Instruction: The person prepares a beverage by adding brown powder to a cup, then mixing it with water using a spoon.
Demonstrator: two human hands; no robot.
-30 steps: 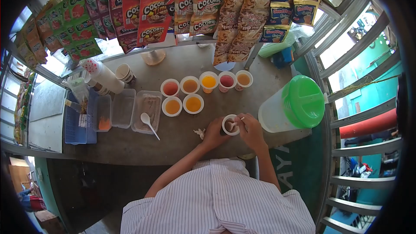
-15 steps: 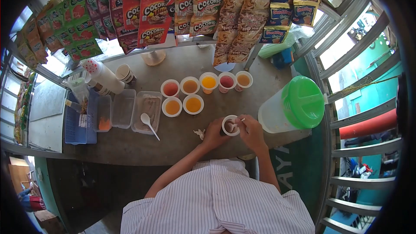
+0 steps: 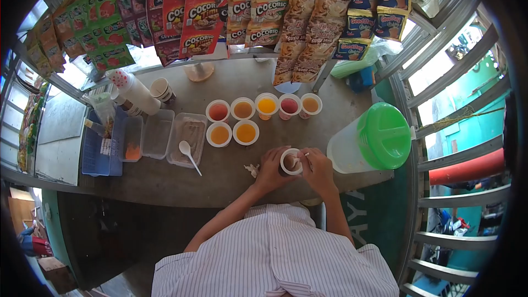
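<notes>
My left hand (image 3: 270, 170) is wrapped round the side of a small white cup (image 3: 288, 171), which stands near the table's front edge. Brownish liquid shows inside the cup. From the right, my right hand (image 3: 318, 172) pinches the handle of a white spoon (image 3: 298, 159) whose lower end dips into the liquid. A scrap of crumpled pale material (image 3: 252, 170) lies left of my left hand. Farther back, several filled cups stand in two rows, among them an orange one (image 3: 246, 133) and a red one (image 3: 218, 112).
A clear jug with a green lid (image 3: 385, 136) stands on the right. At left are a tub of brown powder (image 3: 190, 135) with a white spoon (image 3: 190, 157) on it, other tubs, a blue basket (image 3: 102, 160) and stacked cups (image 3: 137, 96). Drink sachets (image 3: 264, 14) hang above the table.
The spoon and my right fingers have shifted slightly within the cup's opening. My left hand keeps its hold on the cup. The whole view has tilted a little.
</notes>
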